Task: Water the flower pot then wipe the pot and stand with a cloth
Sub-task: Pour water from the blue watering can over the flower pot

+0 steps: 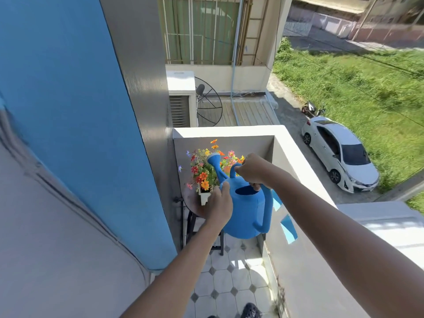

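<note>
Single head-worn view, forward and steeply down, close above both outstretched arms.

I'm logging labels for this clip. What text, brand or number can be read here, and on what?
None can be read.
Watering can: plain blue, no label.
Pot: plain white.
Car: plate and badge too small to read.
AC unit: no legible marking.

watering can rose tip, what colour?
Pale grey-white cap on the blue watering can, clearest in the head view.
</note>
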The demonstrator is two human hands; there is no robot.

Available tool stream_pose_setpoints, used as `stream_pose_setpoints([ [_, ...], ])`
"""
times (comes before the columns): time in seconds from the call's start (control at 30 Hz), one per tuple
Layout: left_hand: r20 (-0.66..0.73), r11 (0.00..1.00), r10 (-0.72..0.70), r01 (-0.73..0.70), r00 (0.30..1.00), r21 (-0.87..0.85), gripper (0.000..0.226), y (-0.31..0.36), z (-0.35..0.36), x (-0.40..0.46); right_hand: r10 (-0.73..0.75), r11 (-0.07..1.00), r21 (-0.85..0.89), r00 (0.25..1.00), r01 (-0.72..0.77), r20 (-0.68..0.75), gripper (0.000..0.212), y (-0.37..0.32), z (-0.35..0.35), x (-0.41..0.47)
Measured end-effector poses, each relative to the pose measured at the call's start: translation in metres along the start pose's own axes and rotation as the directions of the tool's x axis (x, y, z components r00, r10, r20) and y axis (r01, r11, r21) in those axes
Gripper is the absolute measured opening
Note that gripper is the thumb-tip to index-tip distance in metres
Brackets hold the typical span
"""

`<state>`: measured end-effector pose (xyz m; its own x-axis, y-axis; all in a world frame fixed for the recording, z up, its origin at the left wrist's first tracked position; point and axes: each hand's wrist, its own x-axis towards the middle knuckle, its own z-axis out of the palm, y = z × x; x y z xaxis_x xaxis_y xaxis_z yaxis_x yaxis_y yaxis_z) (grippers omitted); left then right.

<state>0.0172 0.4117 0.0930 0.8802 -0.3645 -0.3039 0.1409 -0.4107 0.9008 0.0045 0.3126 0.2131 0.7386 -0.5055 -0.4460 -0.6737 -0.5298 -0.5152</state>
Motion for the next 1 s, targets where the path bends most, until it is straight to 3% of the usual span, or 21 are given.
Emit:
stream_pose_setpoints([
  [0.23,0.145,0.999,0.003,0.002,0.989,-0.039,0.052,0.012,0.024,-0.006,0.052,0.996,-0.077,0.999,-0.053,-0.012,0.031,0.026,-0.021,0.005],
  [0.4,0.207,1.0,0.007,-0.006,0.978,-0.007,0.058,0.02,0.044,-0.005,0.076,0.991,-0.109,0.997,-0.078,-0.02,0.011,0.043,-0.035,0.009],
  [0.6,0.25,1.0,0.001,-0.002,0.968,0.004,0.056,0.02,0.057,-0.008,0.089,0.985,-0.147,0.996,-0.087,0.009,0.014,0.053,-0.044,0.009],
  [0.73,0.218,0.999,-0.028,0.035,0.976,-0.027,0.067,0.021,0.057,-0.008,0.064,0.989,-0.136,0.998,-0.06,0.026,0.016,0.051,-0.044,0.012],
  [1.0,0.138,0.999,-0.019,0.025,0.99,-0.042,0.062,0.022,0.028,0.002,-0.014,0.992,-0.128,0.998,0.022,0.069,0.018,0.024,-0.036,0.024],
])
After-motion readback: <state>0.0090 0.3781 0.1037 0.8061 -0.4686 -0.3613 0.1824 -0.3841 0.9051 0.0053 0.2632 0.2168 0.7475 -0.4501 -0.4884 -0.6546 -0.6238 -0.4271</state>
